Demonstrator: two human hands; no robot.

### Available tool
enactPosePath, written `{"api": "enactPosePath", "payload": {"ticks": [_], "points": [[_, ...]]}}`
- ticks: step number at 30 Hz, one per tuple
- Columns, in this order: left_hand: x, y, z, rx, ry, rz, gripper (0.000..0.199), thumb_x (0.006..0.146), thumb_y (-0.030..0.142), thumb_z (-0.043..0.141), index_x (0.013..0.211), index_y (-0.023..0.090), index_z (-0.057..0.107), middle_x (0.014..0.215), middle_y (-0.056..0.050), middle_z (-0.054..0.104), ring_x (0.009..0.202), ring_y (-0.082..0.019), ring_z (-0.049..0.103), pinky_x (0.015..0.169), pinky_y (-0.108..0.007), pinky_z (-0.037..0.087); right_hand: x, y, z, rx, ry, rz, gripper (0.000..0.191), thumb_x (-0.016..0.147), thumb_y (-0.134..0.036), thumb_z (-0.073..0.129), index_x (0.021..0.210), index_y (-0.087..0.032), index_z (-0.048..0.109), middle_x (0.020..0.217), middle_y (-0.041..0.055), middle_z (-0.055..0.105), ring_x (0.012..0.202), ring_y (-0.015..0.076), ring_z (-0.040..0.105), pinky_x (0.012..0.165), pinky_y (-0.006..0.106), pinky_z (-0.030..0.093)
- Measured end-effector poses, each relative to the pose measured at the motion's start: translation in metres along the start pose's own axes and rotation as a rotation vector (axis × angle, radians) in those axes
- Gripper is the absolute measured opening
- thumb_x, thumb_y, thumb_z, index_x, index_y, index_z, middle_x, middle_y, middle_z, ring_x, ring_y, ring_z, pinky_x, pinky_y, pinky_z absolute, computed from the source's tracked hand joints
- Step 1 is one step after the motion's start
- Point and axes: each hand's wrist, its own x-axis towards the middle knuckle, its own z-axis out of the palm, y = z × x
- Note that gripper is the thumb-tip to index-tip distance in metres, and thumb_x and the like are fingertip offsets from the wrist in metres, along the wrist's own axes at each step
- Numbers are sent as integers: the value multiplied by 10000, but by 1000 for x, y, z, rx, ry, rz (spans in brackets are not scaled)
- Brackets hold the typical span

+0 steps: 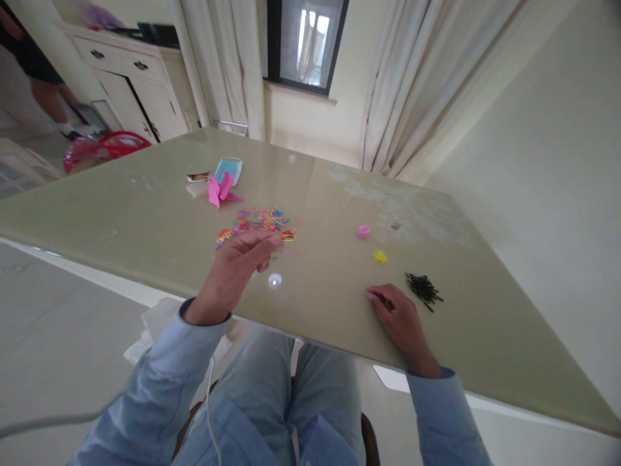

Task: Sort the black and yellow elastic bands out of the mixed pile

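Observation:
My left hand [237, 268] is raised in front of a loose pile of multi-coloured rubber bands [262, 219], partly covering it. Thumb and forefinger are pinched, with yellow and red rubber bands [288, 237] sticking out past the fingertips. My right hand [398, 317] rests near the table's front edge, its fingers curled and pressed together. Whether anything small lies in that pinch cannot be made out. Beside it on the right is a heap of black bands [423, 288]. Beyond are a small yellow cluster of bands [379, 257] and a small pink bundle [363, 232].
Farther back on the glossy table [320, 310] lie a pink folded paper piece [223, 191], a blue face mask [229, 171] and a small wrapper [198, 177]. A small clear item [395, 224] lies right of the pink bundle. A person's legs [48, 97] show at far left.

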Motion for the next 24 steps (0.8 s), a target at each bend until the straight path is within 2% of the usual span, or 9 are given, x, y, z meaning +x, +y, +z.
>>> {"api": "enactPosePath", "payload": {"ticks": [5,11,14,19,24], "points": [[-20,16,15,-249,-53,-132,188,800,300,734,714,150,661,603,34,497,537,-61,397,496,-189,319,0,0,1,4,16,-9,188,907,-304,549,877,-199,701,828,63,698,763,194,643,696,310,513],[-40,12,46,-823,-299,-555,145,813,262,718,775,134,663,707,34,502,500,-23,365,489,-176,364,0,-5,0,2,15,7,183,911,-283,542,869,-200,699,835,66,697,757,191,641,700,309,509],[-44,8,59,-975,-358,-653,92,811,217,710,800,133,674,705,36,494,496,-21,380,464,-169,350,-1,-5,1,2,13,2,169,913,-264,544,879,-198,696,840,62,693,774,190,641,723,310,505],[-41,11,72,-1019,-359,-686,66,790,188,718,819,139,686,701,37,509,489,-20,391,460,-167,357,-1,-5,2,-11,-4,0,145,905,-223,551,893,-197,693,837,55,683,773,188,627,725,307,490],[-36,14,100,-845,-357,-637,120,761,236,740,801,131,698,692,33,532,484,-20,396,470,-171,360,-2,-9,3,-5,-17,8,146,900,-186,547,910,-196,692,859,54,677,789,186,616,744,308,481]]}}
